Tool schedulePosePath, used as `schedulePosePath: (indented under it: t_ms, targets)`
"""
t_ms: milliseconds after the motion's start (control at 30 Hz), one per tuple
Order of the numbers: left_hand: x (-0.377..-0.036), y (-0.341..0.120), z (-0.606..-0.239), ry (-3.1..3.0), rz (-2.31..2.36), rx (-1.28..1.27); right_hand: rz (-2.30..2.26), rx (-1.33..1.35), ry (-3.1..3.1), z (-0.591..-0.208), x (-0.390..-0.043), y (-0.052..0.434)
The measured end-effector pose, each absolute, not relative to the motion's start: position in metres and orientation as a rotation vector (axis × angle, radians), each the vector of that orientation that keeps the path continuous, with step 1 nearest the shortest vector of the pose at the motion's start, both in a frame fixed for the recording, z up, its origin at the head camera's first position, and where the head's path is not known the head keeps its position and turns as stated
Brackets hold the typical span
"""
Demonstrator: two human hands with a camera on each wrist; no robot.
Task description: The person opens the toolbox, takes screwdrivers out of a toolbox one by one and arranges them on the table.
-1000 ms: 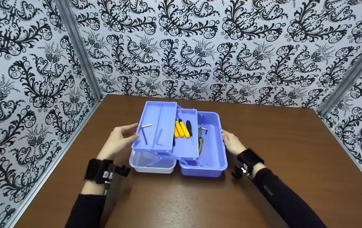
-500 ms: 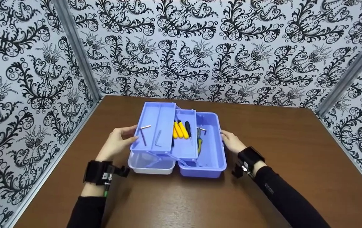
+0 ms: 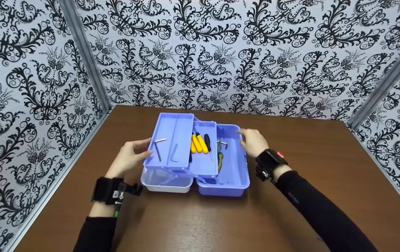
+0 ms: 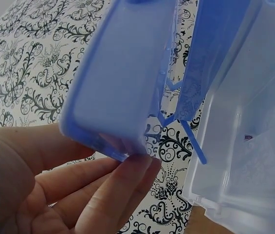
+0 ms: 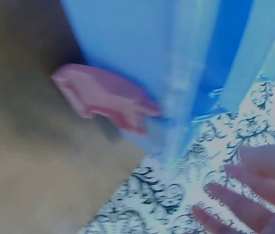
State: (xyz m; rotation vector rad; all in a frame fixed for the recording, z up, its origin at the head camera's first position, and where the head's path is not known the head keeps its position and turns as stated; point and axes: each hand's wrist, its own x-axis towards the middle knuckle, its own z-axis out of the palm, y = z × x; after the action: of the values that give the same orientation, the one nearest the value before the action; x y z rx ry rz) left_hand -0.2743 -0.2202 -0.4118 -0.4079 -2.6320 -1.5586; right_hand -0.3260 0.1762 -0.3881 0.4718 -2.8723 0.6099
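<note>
An unfolded purple toolbox [image 3: 221, 191] has its two trays swung out over the upturned whitish lid [image 3: 168, 189]. My left hand [image 3: 130, 155] grips the left edge of the upper tray [image 3: 182, 127]; the left wrist view shows thumb and fingers at the tray's corner [image 4: 120, 92]. My right hand [image 3: 254, 141] is at the right rim of the toolbox, near its back corner. In the right wrist view its fingers [image 5: 239, 204] are extended and spread, apart from the box wall. A pink latch [image 5: 103, 95] juts from that wall.
In the upper tray lie a copper-coloured hex key [image 3: 158, 152] and a silver hex key [image 3: 174, 154]. The lower tray holds yellow-handled tools [image 3: 201, 142] and a black-handled screwdriver [image 3: 207, 140]. Green-handled pliers [image 3: 220, 159] lie in the base. Patterned walls [image 3: 207, 70] enclose the brown table [image 3: 308, 168].
My right hand has left the outer right side of the toolbox and moved up and back to its rim. The left hand keeps hold of the upper tray.
</note>
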Motion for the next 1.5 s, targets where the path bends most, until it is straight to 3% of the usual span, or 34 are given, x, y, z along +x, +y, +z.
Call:
schedulePosePath:
  t_ms: [200,500,767,1167,1500]
  targets:
    - [-0.275,-0.221,-0.411,-2.643,-1.536,-0.370,0.514,0.876,-2.720,-0.377,-0.328,0.142]
    - [-0.275,-0.220,-0.411,-2.651,-1.565,-0.361,0.131,1.146,-2.522,-0.382,-0.338,0.106]
    - [-0.275,-0.221,-0.412,-2.638,-1.596,-0.383,-0.255,1.198,-2.448,-0.394,-0.349,0.094]
    - [-0.275,-0.222,-0.413,-2.629,-1.609,-0.384,-0.247,1.128,-2.488,-0.406,-0.354,0.082]
    - [-0.274,-0.221,-0.411,-2.623,-1.651,-0.394,-0.259,1.256,-2.403,-0.401,-0.353,0.090]
